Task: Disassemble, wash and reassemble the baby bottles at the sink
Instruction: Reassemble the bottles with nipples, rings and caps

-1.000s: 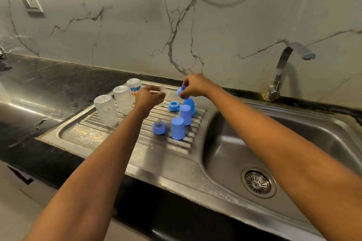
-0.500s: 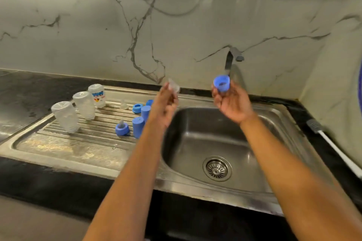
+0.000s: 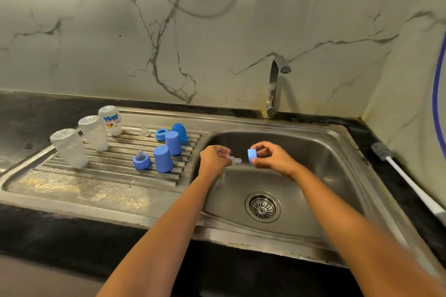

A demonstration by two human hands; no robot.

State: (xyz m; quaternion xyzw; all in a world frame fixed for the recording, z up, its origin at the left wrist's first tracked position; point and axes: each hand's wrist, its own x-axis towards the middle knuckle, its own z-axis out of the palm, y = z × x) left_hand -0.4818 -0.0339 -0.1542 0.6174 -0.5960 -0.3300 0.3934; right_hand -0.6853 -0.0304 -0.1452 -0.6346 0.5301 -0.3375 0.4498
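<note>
Over the sink basin [image 3: 313,152], my left hand [image 3: 213,158] pinches a clear silicone teat [image 3: 235,160] whose tip points right. My right hand [image 3: 270,157] grips a blue screw ring [image 3: 251,155] turned sideways, a small gap from the teat's tip. On the ribbed drainboard [image 3: 108,171] stand three clear bottles upside down [image 3: 70,148] [image 3: 94,132] [image 3: 110,120]. Beside them are two blue caps [image 3: 163,158] [image 3: 173,142], a third blue cap [image 3: 179,132], a ring with a teat in it [image 3: 142,160], a bare ring [image 3: 161,134] and a loose teat [image 3: 144,130].
The tap [image 3: 274,87] stands behind the basin with no water running. A drain strainer [image 3: 262,207] sits in the basin floor. A white-handled bottle brush [image 3: 405,178] lies on the black counter at the right. Cables hang on the marble wall.
Both hands left the drainboard with the teat and the ring, came over the basin, then dropped lower and closer together. The view swung right towards the sink.
</note>
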